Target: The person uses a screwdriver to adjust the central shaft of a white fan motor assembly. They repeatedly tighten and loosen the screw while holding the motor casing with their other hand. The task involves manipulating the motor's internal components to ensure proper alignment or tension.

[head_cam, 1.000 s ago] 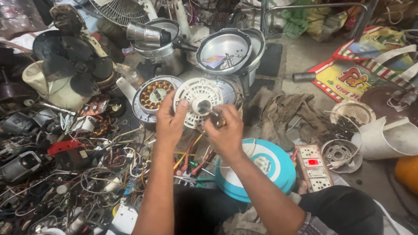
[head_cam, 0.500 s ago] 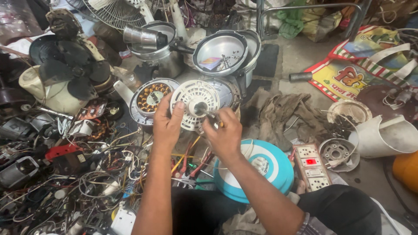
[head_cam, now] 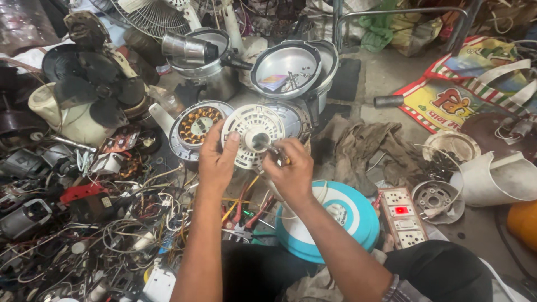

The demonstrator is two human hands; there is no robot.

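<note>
The left hand (head_cam: 215, 159) has its grip pinched on the left rim of a round white slotted motor cover (head_cam: 253, 136), thumb across the face and the other fingers behind it. The right hand (head_cam: 291, 170) has its grip pressed together around a small tool (head_cam: 274, 151), most likely a screwdriver, whose tip meets the metal hub at the middle of the cover; the handle is mostly hidden in the fist. The cover stands nearly upright, tilted a little toward the camera, held off the floor between the two hands, with the left hand at its lower left edge and the right hand just below and right of its centre.

Just left of the cover, and partly behind the left hand's fingers, lies a motor stator with copper windings (head_cam: 196, 126) in a round grey housing. Behind the cover stand an open pressure cooker (head_cam: 288, 67) and a second steel pot (head_cam: 204, 53). Below the right forearm rests a round blue and white fan base (head_cam: 349, 215), and just to its right a white extension board with a red lit switch (head_cam: 400, 215). A crumpled brown cloth (head_cam: 363, 148) lies on the floor right of the hands. To the left spreads a heap of tangled wires (head_cam: 106, 229) and loose parts, with a dark fan blade (head_cam: 92, 84) above them.
</note>
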